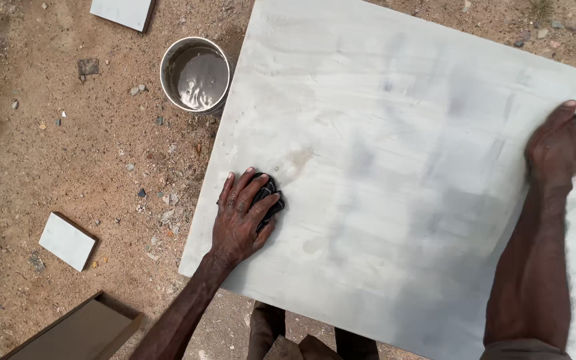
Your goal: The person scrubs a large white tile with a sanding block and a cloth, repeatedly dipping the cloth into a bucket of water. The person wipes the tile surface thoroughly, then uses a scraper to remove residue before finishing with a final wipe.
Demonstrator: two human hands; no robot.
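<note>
Down on the big pale slab (395, 200), my left hand (238, 217) was pressed flat with the fingers spread and curled over a dark rag (268, 200), so it was clamped on that rag, palm down, near the slab's left edge. The forearm came up from the bottom of the view at a slant, wrist pretty straight. My right hand (565, 143) sat way over on the right side of the slab, well apart from the left, fingers together and laid flat against the surface. It looked like something dark was peeking out under the fingertips, but I couldn't tell whether the hand was gripping anything. That arm ran almost straight up from the bottom right corner.

The slab itself was whitish with grey smears and a wet-looking patch just beside the rag. It lay on bare sandy ground (68, 153) scattered with small stones. A round bucket (195, 75) of murky grey water stood just off the slab's top left corner. A small white tile piece (67, 241) lay on the dirt to the left, another white piece (123, 12) at the top edge, and a brown board (78, 333) in the bottom left corner.
</note>
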